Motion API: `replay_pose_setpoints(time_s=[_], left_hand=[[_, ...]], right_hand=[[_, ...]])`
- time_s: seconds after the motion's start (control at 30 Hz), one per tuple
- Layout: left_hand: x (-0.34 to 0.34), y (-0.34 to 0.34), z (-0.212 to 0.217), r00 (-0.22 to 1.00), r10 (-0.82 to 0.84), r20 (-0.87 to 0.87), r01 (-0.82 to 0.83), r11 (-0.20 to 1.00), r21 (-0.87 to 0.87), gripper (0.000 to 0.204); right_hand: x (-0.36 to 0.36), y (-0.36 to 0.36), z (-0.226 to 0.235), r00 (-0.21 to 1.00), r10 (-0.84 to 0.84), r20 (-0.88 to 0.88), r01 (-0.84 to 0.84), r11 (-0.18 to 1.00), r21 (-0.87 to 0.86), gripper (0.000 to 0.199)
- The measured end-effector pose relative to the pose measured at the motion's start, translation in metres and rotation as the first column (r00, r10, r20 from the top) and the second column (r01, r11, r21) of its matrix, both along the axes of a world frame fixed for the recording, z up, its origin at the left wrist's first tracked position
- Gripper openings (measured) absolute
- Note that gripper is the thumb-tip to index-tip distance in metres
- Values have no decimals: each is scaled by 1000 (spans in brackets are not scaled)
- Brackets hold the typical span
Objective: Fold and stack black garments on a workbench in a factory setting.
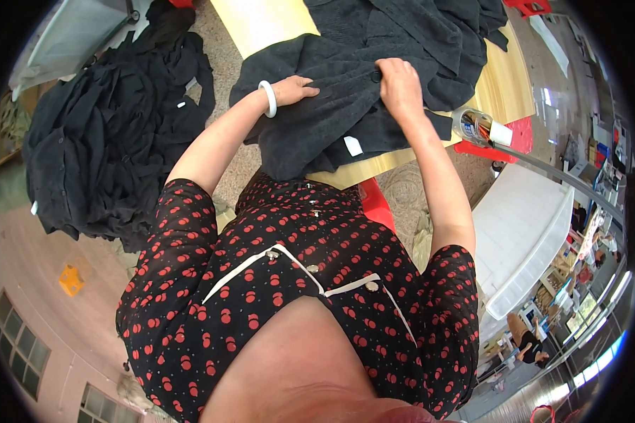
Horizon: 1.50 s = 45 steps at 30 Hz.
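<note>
A black buttoned garment (pixel 331 123) lies spread over a light wood-grain table (pixel 508 84), its near part hanging over the front edge. On its left part rests my left hand (pixel 295 91), fingers stretched out flat on the cloth, a white bangle (pixel 268 99) round the wrist. My right hand (pixel 401 86) has its fingers curled and closed on the cloth, right beside a dark button (pixel 376 75). A small white tag (pixel 353 146) shows near the lower edge. More dark cloth (pixel 444 35) is heaped behind it.
A big pile of black garments (pixel 113 134) is at the left. By the table's right edge stand a clear jar of tools (pixel 469 125) and a white cup-like piece (pixel 501 134). A white plastic bin (pixel 522 218) is at the right, a red stool (pixel 376 204) below the table.
</note>
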<state>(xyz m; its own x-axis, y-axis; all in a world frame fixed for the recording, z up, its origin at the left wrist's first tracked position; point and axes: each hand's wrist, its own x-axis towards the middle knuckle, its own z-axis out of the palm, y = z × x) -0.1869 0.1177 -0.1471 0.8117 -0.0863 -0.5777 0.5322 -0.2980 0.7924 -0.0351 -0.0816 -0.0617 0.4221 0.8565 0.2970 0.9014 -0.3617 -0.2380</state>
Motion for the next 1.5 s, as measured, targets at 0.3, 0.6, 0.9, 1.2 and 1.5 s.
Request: replay_pose_setpoints(time_s=[0.3, 0.6, 0.9, 1.2, 1.5], left_hand=[[-7, -5, 18, 995, 42, -86, -46, 998, -40, 69], [-16, -10, -3, 990, 112, -88, -116, 992, -49, 70], [-21, -14, 13, 989, 120, 89, -116, 992, -46, 48], [-15, -29, 20, 972, 210, 110, -204, 977, -58, 28], [-18, -35, 13, 954, 294, 65, -289, 954, -82, 28]], right_hand=[[-66, 19, -13, 953, 224, -204, -253, 958, -132, 27], [-68, 21, -18, 940, 276, -199, -305, 942, -137, 19], [-74, 8, -23, 931, 276, -240, -300, 951, -73, 9], [-85, 7, -30, 942, 217, -255, -252, 961, -114, 4], [-88, 10, -25, 903, 105, -416, -162, 981, -105, 9]])
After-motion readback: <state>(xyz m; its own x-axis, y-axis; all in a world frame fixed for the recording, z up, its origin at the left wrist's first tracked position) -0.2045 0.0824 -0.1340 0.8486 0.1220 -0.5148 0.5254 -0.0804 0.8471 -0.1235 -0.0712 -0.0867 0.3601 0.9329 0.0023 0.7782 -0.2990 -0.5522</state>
